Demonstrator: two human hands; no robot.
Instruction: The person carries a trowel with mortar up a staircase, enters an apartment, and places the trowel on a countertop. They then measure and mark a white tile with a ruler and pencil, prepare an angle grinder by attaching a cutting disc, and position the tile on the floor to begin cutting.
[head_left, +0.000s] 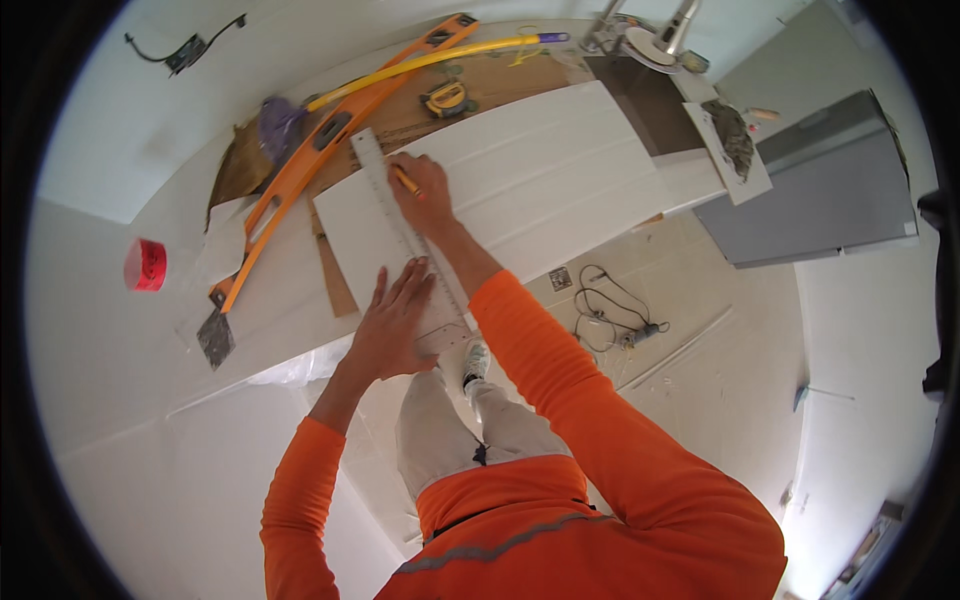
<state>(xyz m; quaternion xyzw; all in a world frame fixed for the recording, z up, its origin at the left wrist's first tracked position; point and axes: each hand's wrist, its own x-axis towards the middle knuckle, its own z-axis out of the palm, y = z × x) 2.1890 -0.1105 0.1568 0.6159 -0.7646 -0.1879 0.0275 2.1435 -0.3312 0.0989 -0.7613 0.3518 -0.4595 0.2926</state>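
Note:
A long white panel (560, 140) with shallow grooves lies across the work surface. Over its left part a pale straight ruler (371, 158) with edge markings runs from the far side toward me. My left hand (393, 318) rests on the near part of this ruler, fingers spread. Further along, my right hand (424, 196) grips a yellow pencil (404, 179) close beside the ruler's right edge. The pencil's tip is too small to make out against the panel.
Behind the panel lie an orange spirit level (300, 165), a yellow pole (420, 63) and a yellow tape measure (447, 98). A red tape roll (147, 264) is at left. Grey panels (820, 185) stand at right. A coiled cable (610, 310) lies on the floor.

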